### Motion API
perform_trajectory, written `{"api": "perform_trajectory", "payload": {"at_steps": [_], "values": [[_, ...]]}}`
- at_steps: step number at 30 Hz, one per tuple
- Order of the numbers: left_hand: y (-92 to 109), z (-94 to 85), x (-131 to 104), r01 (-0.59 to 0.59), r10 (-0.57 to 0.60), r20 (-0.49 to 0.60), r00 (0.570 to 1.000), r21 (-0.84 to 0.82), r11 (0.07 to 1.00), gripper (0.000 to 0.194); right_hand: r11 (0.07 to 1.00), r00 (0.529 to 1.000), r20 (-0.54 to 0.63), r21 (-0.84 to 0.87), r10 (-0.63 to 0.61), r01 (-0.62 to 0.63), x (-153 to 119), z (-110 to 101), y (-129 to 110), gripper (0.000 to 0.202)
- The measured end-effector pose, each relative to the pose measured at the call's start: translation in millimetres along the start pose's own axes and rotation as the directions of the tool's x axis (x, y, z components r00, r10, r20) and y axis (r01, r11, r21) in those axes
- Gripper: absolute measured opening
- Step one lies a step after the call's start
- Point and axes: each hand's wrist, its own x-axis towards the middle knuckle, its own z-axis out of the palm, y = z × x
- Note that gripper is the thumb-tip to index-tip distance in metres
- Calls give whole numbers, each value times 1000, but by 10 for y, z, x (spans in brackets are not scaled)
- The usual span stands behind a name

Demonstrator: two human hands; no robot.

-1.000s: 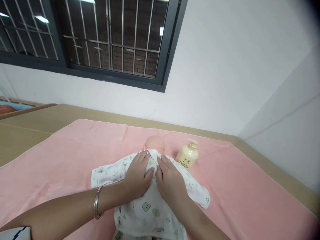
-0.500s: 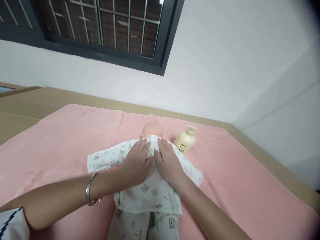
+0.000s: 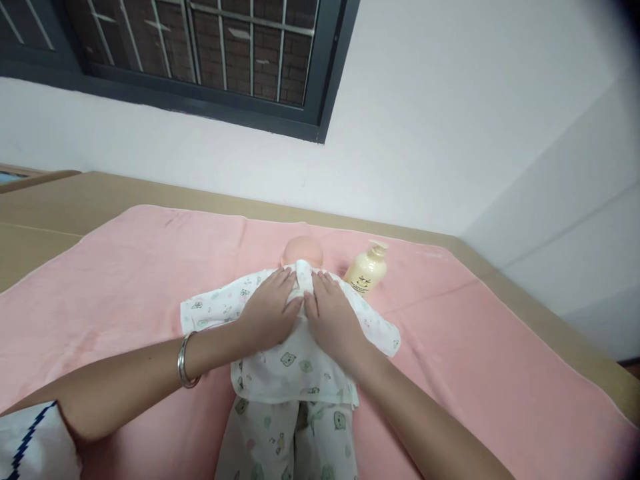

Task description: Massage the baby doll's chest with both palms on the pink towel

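Note:
A white printed baby top [image 3: 300, 370] lies spread with both sleeves out, over printed trousers [image 3: 267, 433]. A round, skin-coloured doll's head [image 3: 303, 251] shows just beyond the collar. My left hand [image 3: 270, 307] rests flat on the left side of the chest, a silver bangle on its wrist. On the right side of the chest lies my right hand [image 3: 334, 317], fingers stretched forward. Both thumbs point inward near the raised front edge of the cloth. A cream pump bottle [image 3: 367, 268] leans beside the right shoulder.
A pink blanket [image 3: 480, 347] lies under everything, on a tan surface [image 3: 115, 190]. Behind stand a white wall [image 3: 410, 133] and a dark-framed window [image 3: 315, 87] with metal bars.
The view has shifted slightly, and the top's lower hem and right sleeve appear higher in the picture. The collar cloth between my hands looks more bunched up. Both hands remain on the chest.

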Motion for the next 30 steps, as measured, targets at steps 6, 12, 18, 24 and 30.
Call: {"api": "perform_trajectory", "payload": {"at_steps": [6,12,18,24,30], "values": [[4,17,14,24,-24,-21,999,26,999,53,999,999,-20,6,-51,51,-33,-34,-18,51],[64,-2,-111,-49,49,-5,999,51,997,52,1000,1000,14,2,-17,17,33,-24,33,53],[-33,28,49,52,-52,-3,999,8,999,52,998,998,-3,2,-66,66,-93,-61,-83,50],[39,82,-30,73,-75,-45,996,-41,996,51,993,999,-1,105,-52,51,106,49,129,55],[89,65,-78,66,-68,-45,997,-34,997,52,991,996,-19,103,-86,87,96,19,159,55]]}}
